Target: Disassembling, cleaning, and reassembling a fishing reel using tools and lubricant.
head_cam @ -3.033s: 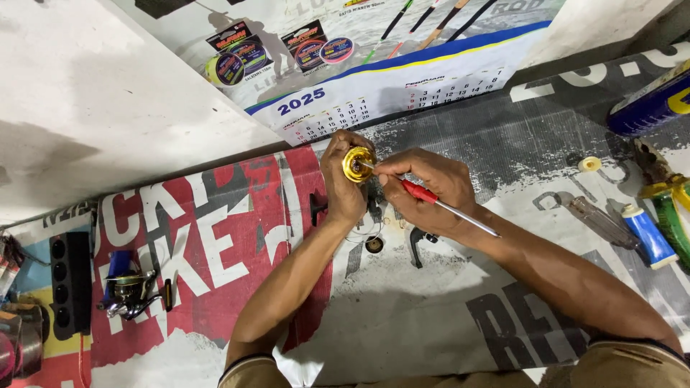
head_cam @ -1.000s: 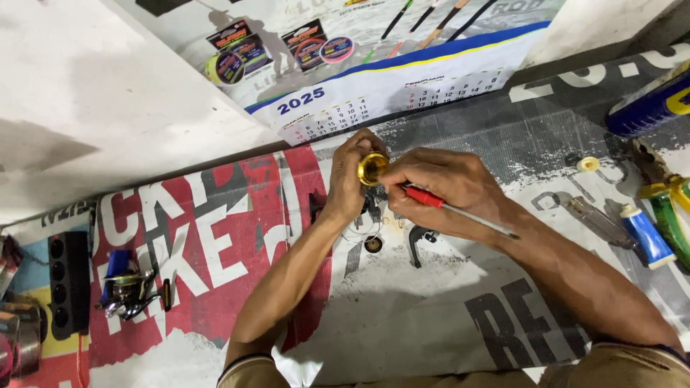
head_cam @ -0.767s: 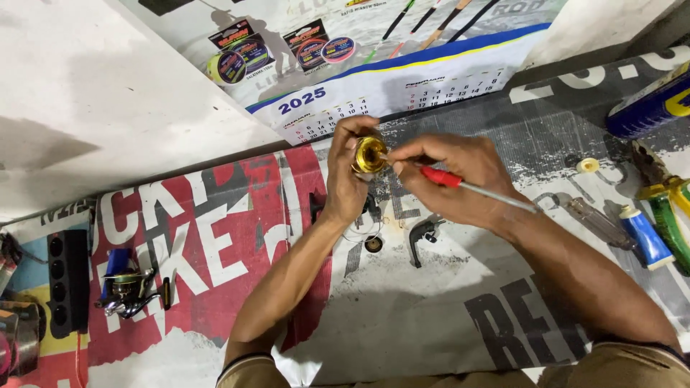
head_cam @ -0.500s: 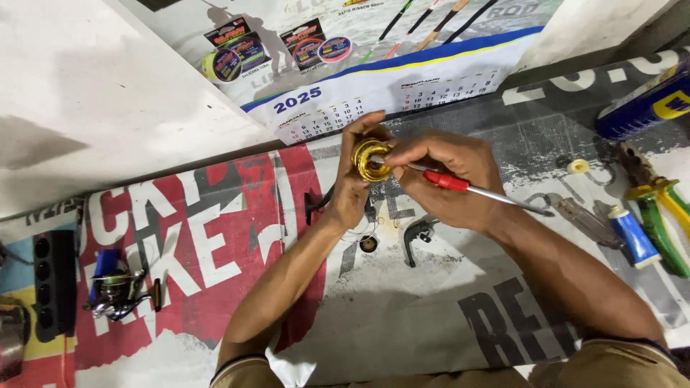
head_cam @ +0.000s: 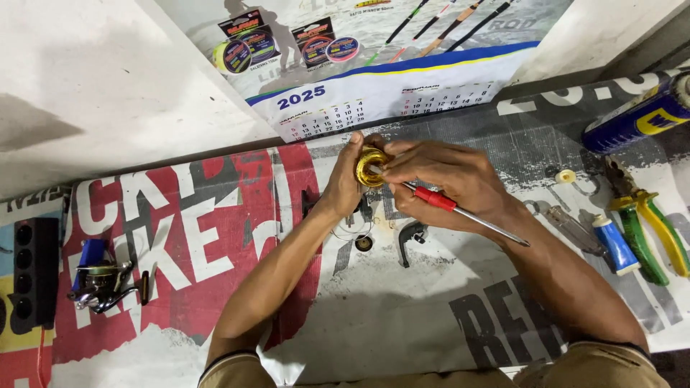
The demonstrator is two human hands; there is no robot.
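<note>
Tool tilted lower since earlier, left hand [head_cam: 347, 179] grasping gold spool [head_cam: 370, 166] half hidden, right hand [head_cam: 449, 183] gripping red-handled tool [head_cam: 445, 203]

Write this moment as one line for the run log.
left hand: holds gold spool | right hand: holds red-handled tool, tip at spool | pliers lie right

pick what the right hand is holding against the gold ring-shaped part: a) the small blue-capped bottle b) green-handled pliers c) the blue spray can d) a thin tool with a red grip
d: the right hand holds a thin metal tool with a red grip, its tip at the gold ring-shaped part pinched in the left hand; the pliers, spray can and blue-capped bottle lie untouched on the mat.
</note>
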